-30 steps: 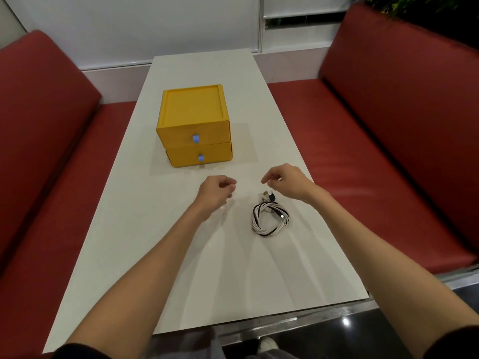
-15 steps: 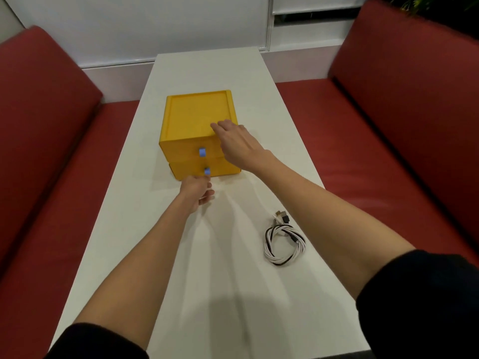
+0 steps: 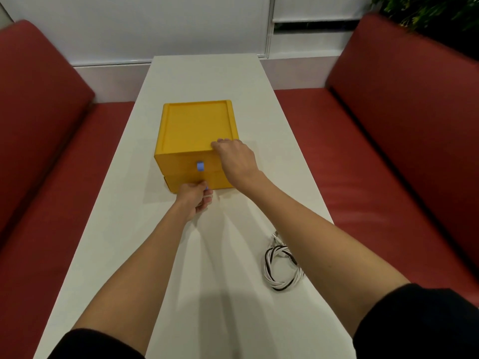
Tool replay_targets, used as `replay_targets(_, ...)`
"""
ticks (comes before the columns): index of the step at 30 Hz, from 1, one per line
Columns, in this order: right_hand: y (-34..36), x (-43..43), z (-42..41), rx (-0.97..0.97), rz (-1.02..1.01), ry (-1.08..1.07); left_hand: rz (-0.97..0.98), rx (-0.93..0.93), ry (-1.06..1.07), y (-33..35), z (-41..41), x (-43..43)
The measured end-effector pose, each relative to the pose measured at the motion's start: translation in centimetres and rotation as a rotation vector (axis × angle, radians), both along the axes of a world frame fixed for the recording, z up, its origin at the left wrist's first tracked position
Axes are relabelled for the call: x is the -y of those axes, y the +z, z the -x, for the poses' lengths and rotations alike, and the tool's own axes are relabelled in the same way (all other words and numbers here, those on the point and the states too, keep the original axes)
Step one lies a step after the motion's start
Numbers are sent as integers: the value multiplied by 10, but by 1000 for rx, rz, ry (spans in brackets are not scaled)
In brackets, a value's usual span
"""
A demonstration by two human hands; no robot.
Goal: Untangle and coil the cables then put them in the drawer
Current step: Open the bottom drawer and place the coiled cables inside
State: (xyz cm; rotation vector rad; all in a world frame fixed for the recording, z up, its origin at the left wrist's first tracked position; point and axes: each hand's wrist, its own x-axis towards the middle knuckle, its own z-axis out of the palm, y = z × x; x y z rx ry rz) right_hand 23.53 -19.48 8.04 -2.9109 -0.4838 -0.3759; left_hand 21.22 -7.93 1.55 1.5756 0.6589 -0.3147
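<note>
A yellow two-drawer box [image 3: 193, 125] stands in the middle of the white table [image 3: 124, 229]. My left hand [image 3: 195, 200] pinches the blue pull tab of the lower drawer [image 3: 181, 183], which sticks out a little. On the box's front right top edge rests my right hand [image 3: 234, 158], fingers laid over the lid. The upper drawer's blue tab [image 3: 199, 166] is free. A coiled bundle of black and white cables [image 3: 281, 265] lies on the table near my right forearm, partly hidden by it.
Red bench seats [image 3: 363, 164] run along both sides of the table, with red backrests. A white wall panel closes the far end. A green plant [image 3: 427, 9] shows at the top right.
Both hands left the coiled cables and moved to the box. My right hand settled on its top front edge, and my left hand closed on the lower drawer's tab.
</note>
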Motion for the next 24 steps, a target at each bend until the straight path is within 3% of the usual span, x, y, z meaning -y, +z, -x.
replay_targets(21, 5, 5, -2, -98, 43, 43, -62, 88, -40, -15, 107, 2)
replay_targets(24, 12, 16, -1, -159, -74, 113, -46, 106, -36, -14, 119, 4)
